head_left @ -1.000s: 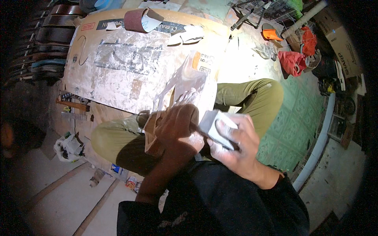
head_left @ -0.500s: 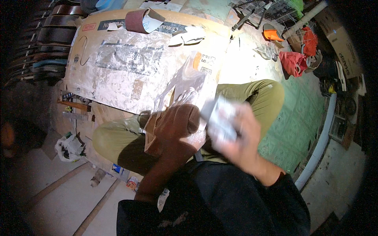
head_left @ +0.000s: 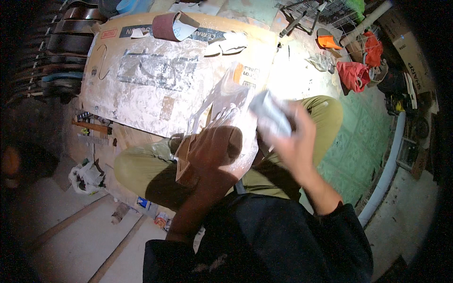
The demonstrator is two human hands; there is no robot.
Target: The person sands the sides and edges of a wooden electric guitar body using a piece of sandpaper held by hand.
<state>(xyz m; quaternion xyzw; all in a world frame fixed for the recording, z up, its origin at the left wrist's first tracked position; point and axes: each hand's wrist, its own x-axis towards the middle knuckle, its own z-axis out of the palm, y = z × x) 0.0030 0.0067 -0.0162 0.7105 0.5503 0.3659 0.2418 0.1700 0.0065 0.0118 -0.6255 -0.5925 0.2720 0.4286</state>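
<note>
A wooden workpiece (head_left: 230, 100), curved and coated in pale dust, with openings along its side, is propped over my lap. My left hand (head_left: 214, 148), in deep shadow, is closed round its near part and steadies it. In my right hand (head_left: 299, 137) is a grey sanding block (head_left: 271, 112), somewhat blurred. The block is at the workpiece's right edge; whether it touches cannot be made out. My legs in olive trousers (head_left: 137, 172) are folded on both sides.
Dusty cardboard (head_left: 141, 101) lies ahead, bearing a curled brown sandpaper strip (head_left: 163, 28) and white scraps (head_left: 227, 43). Guitars (head_left: 66, 42) line the far left. Hand tools (head_left: 92, 126) lie left of my knee. Red cloth (head_left: 353, 75) and a pale pipe (head_left: 384, 172) are at right.
My right hand has moved the sanding block slightly up and to the right along the workpiece. My left hand keeps its hold; the workpiece appears shifted slightly right.
</note>
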